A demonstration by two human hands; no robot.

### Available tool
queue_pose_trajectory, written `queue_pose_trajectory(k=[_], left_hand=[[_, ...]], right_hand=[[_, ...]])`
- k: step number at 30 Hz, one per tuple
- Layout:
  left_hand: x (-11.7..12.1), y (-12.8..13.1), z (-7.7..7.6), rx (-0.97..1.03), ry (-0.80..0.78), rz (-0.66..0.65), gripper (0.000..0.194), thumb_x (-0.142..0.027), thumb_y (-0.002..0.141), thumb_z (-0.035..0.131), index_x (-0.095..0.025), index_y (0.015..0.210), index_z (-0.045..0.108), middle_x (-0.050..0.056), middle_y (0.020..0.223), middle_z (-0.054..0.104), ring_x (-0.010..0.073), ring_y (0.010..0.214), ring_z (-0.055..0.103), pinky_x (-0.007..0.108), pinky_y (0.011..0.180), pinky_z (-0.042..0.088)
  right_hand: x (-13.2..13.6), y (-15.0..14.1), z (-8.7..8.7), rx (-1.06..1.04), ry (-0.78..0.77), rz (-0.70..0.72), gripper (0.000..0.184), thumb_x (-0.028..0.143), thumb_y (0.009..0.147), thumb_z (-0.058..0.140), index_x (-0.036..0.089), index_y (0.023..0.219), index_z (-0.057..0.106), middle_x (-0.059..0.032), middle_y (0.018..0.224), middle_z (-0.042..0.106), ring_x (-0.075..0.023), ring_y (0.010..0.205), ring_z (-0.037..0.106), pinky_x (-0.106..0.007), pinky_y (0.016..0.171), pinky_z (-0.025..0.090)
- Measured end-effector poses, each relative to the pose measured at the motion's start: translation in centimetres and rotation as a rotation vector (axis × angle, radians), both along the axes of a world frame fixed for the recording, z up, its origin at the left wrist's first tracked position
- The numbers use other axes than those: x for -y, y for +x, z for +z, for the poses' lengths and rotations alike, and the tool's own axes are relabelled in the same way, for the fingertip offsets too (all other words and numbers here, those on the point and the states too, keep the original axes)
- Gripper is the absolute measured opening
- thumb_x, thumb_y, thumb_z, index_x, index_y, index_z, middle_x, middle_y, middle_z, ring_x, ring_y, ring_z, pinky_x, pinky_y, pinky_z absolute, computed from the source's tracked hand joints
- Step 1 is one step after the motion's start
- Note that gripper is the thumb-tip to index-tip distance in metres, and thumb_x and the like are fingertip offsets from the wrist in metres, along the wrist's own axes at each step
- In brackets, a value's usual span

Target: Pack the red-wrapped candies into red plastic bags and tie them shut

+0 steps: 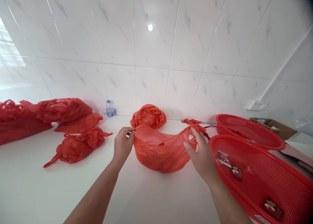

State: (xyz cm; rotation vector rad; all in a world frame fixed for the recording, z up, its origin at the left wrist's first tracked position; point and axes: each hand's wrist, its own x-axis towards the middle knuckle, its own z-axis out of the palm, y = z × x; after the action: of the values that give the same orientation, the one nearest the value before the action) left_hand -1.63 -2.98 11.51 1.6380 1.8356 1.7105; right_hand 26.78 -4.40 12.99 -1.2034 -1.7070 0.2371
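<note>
A thin red plastic bag (160, 157) hangs spread between my two hands over the white table, its mouth stretched wide. My left hand (124, 142) pinches the bag's left edge between thumb and fingers. At the other side my right hand (199, 152) grips the bag's right handle, with the thumb held apart from the fingers. Something small and dark red shows inside the bag, too unclear to name. Just behind it lies a bundled red plastic bag (148, 116). Close to my right forearm stands a red mesh basket (246, 152) with several small packets in it.
Several crumpled red bags (78, 145) and filled red bags (61, 109) lie on the left. A small water bottle (110, 109) stands by the tiled wall. At right are a second red basket (246, 121), a cardboard box (276, 127) and a wall socket (257, 105).
</note>
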Motion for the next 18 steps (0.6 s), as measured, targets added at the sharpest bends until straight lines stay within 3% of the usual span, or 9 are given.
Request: queue_pose_trajectory(k=[7,9,11,14,16,18], left_hand=[[-0.1,0.9,5.4,0.187,0.103,-0.105,0.016,-0.033,0.079,0.054,-0.019,0.082,0.06,0.0,0.075,0.062,0.0133,0.067,0.055,0.023,0.058,0.045],[0.3,1.1,6.3,0.219,0.199,-0.107,0.017,-0.034,0.079,0.055,-0.018,0.084,0.06,0.0,0.076,0.061,0.0124,0.068,0.055,0.023,0.06,0.045],[1.1,1.0,6.5,0.201,0.196,-0.119,0.02,-0.037,0.08,0.055,-0.018,0.086,0.06,0.0,0.077,0.061,0.0128,0.069,0.055,0.024,0.062,0.046],[2.7,0.0,4.5,0.098,-0.006,-0.204,0.026,-0.041,0.081,0.055,-0.019,0.093,0.061,0.003,0.09,0.064,0.0172,0.081,0.058,0.028,0.07,0.048],[3.9,-1.1,1.9,0.061,-0.098,-0.277,0.037,-0.043,0.079,0.058,-0.024,0.111,0.056,0.006,0.116,0.059,0.0221,0.104,0.056,0.033,0.082,0.049],[4.8,-2.4,-1.3,0.077,-0.151,-0.31,0.057,-0.043,0.074,0.064,-0.028,0.127,0.046,0.008,0.134,0.048,0.026,0.121,0.046,0.038,0.092,0.046]], right_hand=[[0.1,0.8,2.2,-0.02,0.006,-0.007,0.062,0.039,0.085,0.052,0.026,0.141,0.031,-0.0067,0.146,0.034,-0.0269,0.135,0.029,-0.049,0.107,0.031],[0.6,0.9,2.8,-0.044,0.037,-0.036,0.063,0.039,0.084,0.053,0.027,0.141,0.029,-0.0066,0.144,0.037,-0.0266,0.133,0.032,-0.048,0.105,0.034],[1.3,1.1,2.7,-0.042,0.046,-0.023,0.06,0.038,0.085,0.054,0.027,0.14,0.032,-0.007,0.142,0.04,-0.0258,0.129,0.038,-0.046,0.103,0.037],[2.2,2.0,0.6,0.006,0.039,0.071,0.041,0.037,0.085,0.052,0.027,0.125,0.05,-0.0072,0.136,0.046,-0.0257,0.126,0.042,-0.046,0.101,0.039],[2.7,3.0,-1.8,-0.018,0.057,0.09,0.026,0.036,0.085,0.053,0.026,0.109,0.058,-0.0074,0.131,0.05,-0.0257,0.123,0.045,-0.046,0.1,0.04],[2.8,4.0,-4.4,-0.1,0.013,0.071,0.023,0.035,0.083,0.056,0.026,0.104,0.058,-0.0081,0.128,0.051,-0.0253,0.12,0.047,-0.046,0.098,0.042]])
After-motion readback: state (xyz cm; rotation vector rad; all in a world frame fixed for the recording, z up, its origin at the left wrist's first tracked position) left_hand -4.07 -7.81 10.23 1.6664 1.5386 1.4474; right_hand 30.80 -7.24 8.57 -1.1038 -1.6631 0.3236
